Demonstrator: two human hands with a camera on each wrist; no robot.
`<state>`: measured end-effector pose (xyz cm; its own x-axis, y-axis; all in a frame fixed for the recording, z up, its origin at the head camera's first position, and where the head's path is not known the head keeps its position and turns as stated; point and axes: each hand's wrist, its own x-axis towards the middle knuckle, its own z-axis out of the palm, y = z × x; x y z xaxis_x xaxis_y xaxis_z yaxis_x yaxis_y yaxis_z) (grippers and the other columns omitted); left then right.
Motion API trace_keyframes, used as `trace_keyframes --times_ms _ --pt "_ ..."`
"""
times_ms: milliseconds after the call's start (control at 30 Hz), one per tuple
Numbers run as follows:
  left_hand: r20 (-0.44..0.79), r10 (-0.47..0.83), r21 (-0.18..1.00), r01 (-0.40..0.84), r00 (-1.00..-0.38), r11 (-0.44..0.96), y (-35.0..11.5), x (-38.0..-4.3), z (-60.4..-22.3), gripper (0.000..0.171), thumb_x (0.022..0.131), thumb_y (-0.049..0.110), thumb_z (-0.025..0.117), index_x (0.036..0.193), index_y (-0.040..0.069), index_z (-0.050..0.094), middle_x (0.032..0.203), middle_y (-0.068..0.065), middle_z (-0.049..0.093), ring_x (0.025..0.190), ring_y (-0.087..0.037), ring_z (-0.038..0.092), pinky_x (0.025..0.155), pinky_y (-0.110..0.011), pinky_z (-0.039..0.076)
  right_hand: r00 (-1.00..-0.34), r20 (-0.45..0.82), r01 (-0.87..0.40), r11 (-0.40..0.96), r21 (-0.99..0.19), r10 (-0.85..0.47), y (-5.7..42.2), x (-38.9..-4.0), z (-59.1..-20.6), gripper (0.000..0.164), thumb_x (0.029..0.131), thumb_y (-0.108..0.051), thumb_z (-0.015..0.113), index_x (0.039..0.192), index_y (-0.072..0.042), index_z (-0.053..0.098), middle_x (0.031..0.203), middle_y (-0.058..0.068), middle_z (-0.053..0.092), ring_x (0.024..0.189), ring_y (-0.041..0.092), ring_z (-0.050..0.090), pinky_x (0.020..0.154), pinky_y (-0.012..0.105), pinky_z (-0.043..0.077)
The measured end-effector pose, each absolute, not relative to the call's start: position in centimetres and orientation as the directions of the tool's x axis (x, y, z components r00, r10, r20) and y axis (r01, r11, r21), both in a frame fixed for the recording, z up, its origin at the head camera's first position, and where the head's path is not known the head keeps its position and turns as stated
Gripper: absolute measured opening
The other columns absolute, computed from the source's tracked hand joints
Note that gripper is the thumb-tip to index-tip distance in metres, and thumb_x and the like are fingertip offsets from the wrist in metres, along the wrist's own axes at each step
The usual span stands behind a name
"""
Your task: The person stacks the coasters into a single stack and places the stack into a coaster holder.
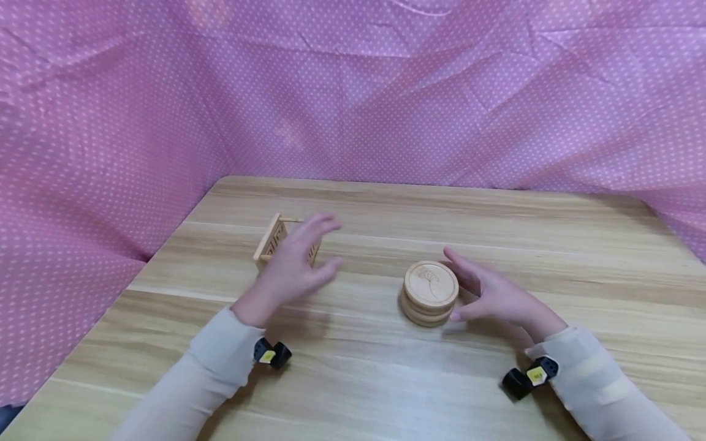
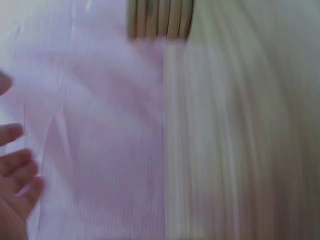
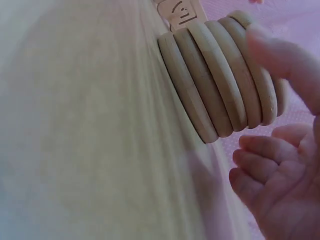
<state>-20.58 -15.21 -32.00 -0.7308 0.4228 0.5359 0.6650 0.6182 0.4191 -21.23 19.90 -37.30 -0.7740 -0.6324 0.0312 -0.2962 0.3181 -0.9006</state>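
Note:
A stack of several round wooden coasters [image 1: 431, 285] stands on the table, its top one engraved with a flower. My right hand [image 1: 496, 297] is at the stack's right side, thumb and fingers spread apart around that edge. In the right wrist view the thumb overlaps the upper coasters [image 3: 215, 80]; whether it touches them I cannot tell. My left hand [image 1: 292, 266] hovers with spread fingers in front of a small wooden holder [image 1: 272, 239] with cut-out sides, partly hiding it. The left wrist view shows loosely bent fingers [image 2: 20, 170], holding nothing, and the coaster stack [image 2: 159, 19] at the top.
The wood-grain table [image 1: 353, 380] extends around both things. Pink dotted cloth [image 1: 353, 110] hangs behind its far edge and along the left side. A small black camera [image 1: 273, 353] is strapped to the left wrist, another black camera [image 1: 526, 376] to the right.

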Motion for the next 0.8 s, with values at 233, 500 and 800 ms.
trace_keyframes --times_ms 233,500,800 --pt "0.127 0.587 0.478 0.568 -0.799 0.67 -10.9 -20.3 -32.8 0.077 0.079 0.042 0.067 0.143 0.016 0.033 0.146 -0.004 0.036 0.132 -0.025 0.035 0.107 -0.046 0.03 -0.806 -0.011 -0.195 0.282 -0.94 -0.592 19.7 -20.8 -38.4 0.111 0.067 -0.011 0.08 0.148 -0.003 0.005 0.153 0.019 0.01 0.139 0.032 0.012 0.1 0.004 0.018" --pt "-0.019 0.595 0.518 0.501 -0.804 0.693 -8.1 -21.1 -34.1 0.093 0.073 0.046 0.072 0.147 0.017 0.024 0.148 -0.005 0.033 0.129 -0.023 0.04 0.106 -0.043 0.032 -0.845 0.029 -0.278 0.392 -0.877 -0.534 18.8 -20.3 -38.9 0.115 0.062 -0.021 0.085 0.148 -0.006 0.011 0.151 0.013 0.023 0.138 0.027 0.02 0.11 0.023 0.017" --pt "-0.017 0.633 0.522 0.534 -0.774 0.665 -5.3 -21.4 -34.0 0.1 0.071 0.045 0.075 0.147 0.012 0.021 0.148 -0.007 0.033 0.132 -0.022 0.036 0.109 -0.039 0.029 -0.892 0.054 -0.302 0.5 -0.811 -0.45 18.1 -19.8 -39.2 0.119 0.059 -0.028 0.086 0.149 -0.01 0.011 0.146 0.019 0.032 0.134 0.033 0.026 0.11 0.054 0.017"
